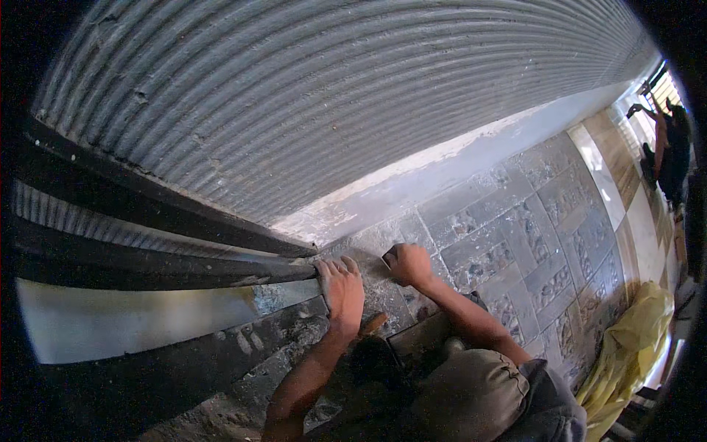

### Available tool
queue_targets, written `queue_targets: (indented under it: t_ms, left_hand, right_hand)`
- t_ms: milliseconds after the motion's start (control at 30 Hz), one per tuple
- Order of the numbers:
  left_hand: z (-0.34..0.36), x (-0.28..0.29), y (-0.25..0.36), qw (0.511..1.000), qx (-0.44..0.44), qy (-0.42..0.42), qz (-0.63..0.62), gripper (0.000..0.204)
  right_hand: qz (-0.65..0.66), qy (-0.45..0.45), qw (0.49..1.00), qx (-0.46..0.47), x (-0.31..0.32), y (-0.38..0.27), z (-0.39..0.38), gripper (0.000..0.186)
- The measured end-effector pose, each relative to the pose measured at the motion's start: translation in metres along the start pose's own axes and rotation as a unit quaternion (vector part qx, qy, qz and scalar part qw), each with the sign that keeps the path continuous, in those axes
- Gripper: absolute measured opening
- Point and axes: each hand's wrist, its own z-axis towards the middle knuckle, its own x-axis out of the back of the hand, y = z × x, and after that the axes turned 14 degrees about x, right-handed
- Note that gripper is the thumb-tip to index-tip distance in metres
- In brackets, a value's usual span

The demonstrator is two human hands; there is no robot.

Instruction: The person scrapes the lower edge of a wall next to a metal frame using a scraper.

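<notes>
The black frame post (221, 272) runs toward nine o'clock from the nearer, open left hand (342, 291), while the right hand (410, 264), at two o'clock, clenches a thin dark piece (388, 258).

So the wall (383, 110) runs along the far side, with the floor (501, 221) meeting its foot. Two bars (162, 267) come in from the left — left grip (343, 292) right at the nearer one's end, right grip (411, 264) just right of that, over the floor. The sheet (633, 346) lies well off to the right — nearer than the wall.
</notes>
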Motion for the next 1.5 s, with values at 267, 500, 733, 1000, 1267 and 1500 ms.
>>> queue_targets:
  t_ms: [267,500,733,1000,1267,1500]
  left_hand:
    - [-0.001,0.002,-0.002,0.999,-0.009,0.031,0.000,0.049]
    - [0.001,-0.003,0.000,0.999,0.007,0.012,-0.030,0.050]
    - [-0.003,-0.023,0.007,0.999,-0.011,-0.031,-0.012,0.051]
    - [0.005,-0.036,0.012,0.992,-0.019,-0.105,0.061,0.043]
    - [0.006,-0.056,0.011,0.994,-0.030,-0.089,0.047,0.040]
    - [0.007,-0.016,0.020,0.984,0.016,-0.087,0.153,0.046]
  right_hand:
    - [0.024,0.040,0.999,-0.015,-0.017,0.007,-0.031,0.025]
    - [-0.050,-0.089,0.994,0.050,-0.008,-0.019,-0.037,0.021]
    - [-0.237,-0.306,0.816,0.429,0.116,-0.076,-0.025,0.008]
    - [-0.339,-0.442,0.678,0.479,0.093,-0.090,-0.039,0.012]
    - [-0.329,-0.466,0.683,0.456,-0.002,0.003,-0.041,0.017]
    - [-0.302,-0.410,0.798,0.322,0.018,0.053,0.028,0.034]
